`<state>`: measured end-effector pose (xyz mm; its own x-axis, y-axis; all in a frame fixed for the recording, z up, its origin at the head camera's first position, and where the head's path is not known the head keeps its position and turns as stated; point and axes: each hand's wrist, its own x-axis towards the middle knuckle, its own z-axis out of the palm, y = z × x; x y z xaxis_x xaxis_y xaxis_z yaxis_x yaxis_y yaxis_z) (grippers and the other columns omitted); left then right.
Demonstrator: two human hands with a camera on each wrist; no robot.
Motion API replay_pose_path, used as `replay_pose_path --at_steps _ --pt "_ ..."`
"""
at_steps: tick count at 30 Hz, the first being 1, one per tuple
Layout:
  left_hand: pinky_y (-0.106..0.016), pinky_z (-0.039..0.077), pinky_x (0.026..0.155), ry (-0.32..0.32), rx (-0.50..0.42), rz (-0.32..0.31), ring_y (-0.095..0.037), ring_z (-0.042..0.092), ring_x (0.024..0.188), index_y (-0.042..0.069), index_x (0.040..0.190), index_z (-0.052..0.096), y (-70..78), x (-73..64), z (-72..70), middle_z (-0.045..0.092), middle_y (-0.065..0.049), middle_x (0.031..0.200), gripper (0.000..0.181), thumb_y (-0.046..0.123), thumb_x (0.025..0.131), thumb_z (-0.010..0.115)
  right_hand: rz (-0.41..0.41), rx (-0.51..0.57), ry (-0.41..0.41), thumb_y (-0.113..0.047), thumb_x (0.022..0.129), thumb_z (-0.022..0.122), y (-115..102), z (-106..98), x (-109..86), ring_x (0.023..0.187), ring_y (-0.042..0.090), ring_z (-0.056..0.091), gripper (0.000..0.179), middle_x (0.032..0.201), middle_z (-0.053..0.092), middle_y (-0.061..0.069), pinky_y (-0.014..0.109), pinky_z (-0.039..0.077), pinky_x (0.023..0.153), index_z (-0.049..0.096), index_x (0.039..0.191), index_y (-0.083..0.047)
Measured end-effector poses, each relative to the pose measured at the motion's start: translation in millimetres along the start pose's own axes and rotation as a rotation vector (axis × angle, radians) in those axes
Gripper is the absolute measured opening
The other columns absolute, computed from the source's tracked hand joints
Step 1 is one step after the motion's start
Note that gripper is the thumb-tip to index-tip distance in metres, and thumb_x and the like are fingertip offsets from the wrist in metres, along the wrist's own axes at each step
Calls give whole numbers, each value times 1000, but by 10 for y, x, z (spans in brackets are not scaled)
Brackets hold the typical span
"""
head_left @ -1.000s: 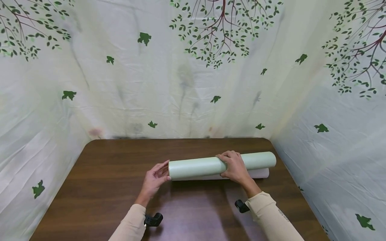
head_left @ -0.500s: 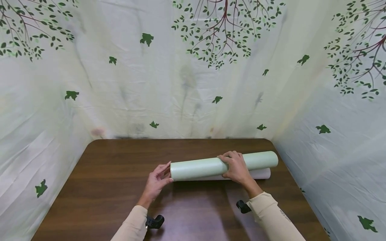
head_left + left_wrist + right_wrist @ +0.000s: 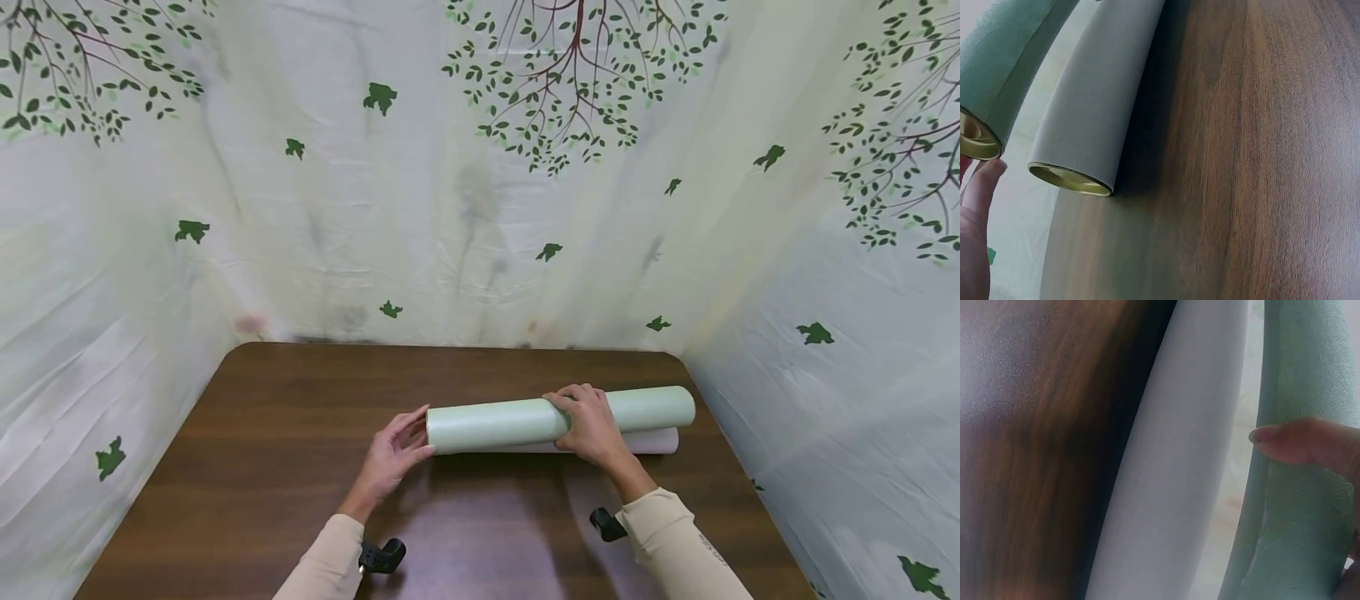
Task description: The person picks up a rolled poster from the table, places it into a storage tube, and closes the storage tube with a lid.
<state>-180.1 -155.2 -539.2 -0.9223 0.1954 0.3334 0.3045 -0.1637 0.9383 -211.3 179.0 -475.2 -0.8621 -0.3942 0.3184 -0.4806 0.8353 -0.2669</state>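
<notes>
Both hands hold a pale green roll of wallpaper level across the table. My right hand grips it near its middle from above; in the right wrist view the thumb presses its textured side. At the roll's left end, my left hand holds the rim between fingers above and thumb below. The left wrist view shows that thumb at the hollow end. A whitish wallpaper roll lies on the table beneath, mostly covered by the green one in the head view; its open end shows a yellowish inside.
The brown wooden table has rounded back corners. A pale cloth backdrop printed with leaves and branches hangs behind it and along both sides. Black wrist cameras sit at both cuffs.
The head view has shifted and tilted slightly. Both hands keep the same hold on the green roll, which stays over the whitish one.
</notes>
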Motion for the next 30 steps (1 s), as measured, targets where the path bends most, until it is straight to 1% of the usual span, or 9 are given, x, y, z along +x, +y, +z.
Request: replay_pose_path --at_steps 4,6,9,12,18,21,23,28,30 --pt "-28 45 95 -19 -3 -32 -7 54 116 -15 135 41 33 9 3 44 -26 129 64 -13 78 70 -4 0 15 -11 51 94 10 11 -19 103 31 53 74 109 63 8 51 37 95 69 120 -11" --pt "-27 46 94 -15 8 -51 -7 55 116 -13 137 39 53 3 -1 44 -27 131 68 -13 77 71 -10 -2 15 -11 50 94 7 18 -25 102 31 53 74 109 63 8 52 38 95 68 120 -11" --pt "-28 46 95 -9 26 -74 -9 54 116 -6 142 36 82 -10 -7 43 -25 131 76 -13 75 73 -14 1 10 -13 50 95 -12 16 -32 103 31 53 76 109 63 8 52 38 95 68 121 -12" --pt "-30 46 95 -24 62 -84 -17 53 119 -2 142 38 100 -18 -10 44 -24 132 78 -10 74 76 -6 0 -3 -14 50 95 -26 9 -38 104 31 53 76 109 62 8 52 38 95 68 121 -11" --pt "-36 47 96 -79 190 -64 -36 50 122 -2 135 46 136 7 -19 44 -20 132 68 -7 75 78 1 -8 -15 -13 51 95 -40 -3 -43 104 30 53 75 108 62 7 51 37 95 68 121 -12" --pt "-42 49 93 -106 282 -42 -40 53 118 1 134 48 181 16 -20 44 -18 131 68 -8 74 78 -3 -16 -15 -13 51 94 -51 -8 -36 104 30 53 75 108 62 6 51 37 96 68 121 -12" --pt "-45 49 91 -125 367 -28 -38 55 114 4 133 49 218 20 -13 45 -16 129 68 -5 73 80 -2 -15 -19 -13 51 94 -65 -18 -31 104 30 53 75 109 62 7 51 37 96 68 121 -12" --pt "-44 48 91 -152 677 23 -26 55 111 11 131 54 296 52 45 49 -7 125 67 12 72 85 13 -23 -39 -14 53 93 -102 -40 -45 105 31 53 73 110 63 7 51 37 96 68 121 -12" --pt "-44 47 90 -165 779 43 -25 53 111 11 130 56 330 72 78 51 -5 124 67 16 70 87 19 -27 -45 -15 53 93 -112 -40 -56 105 31 53 73 110 63 7 51 37 95 67 122 -12"
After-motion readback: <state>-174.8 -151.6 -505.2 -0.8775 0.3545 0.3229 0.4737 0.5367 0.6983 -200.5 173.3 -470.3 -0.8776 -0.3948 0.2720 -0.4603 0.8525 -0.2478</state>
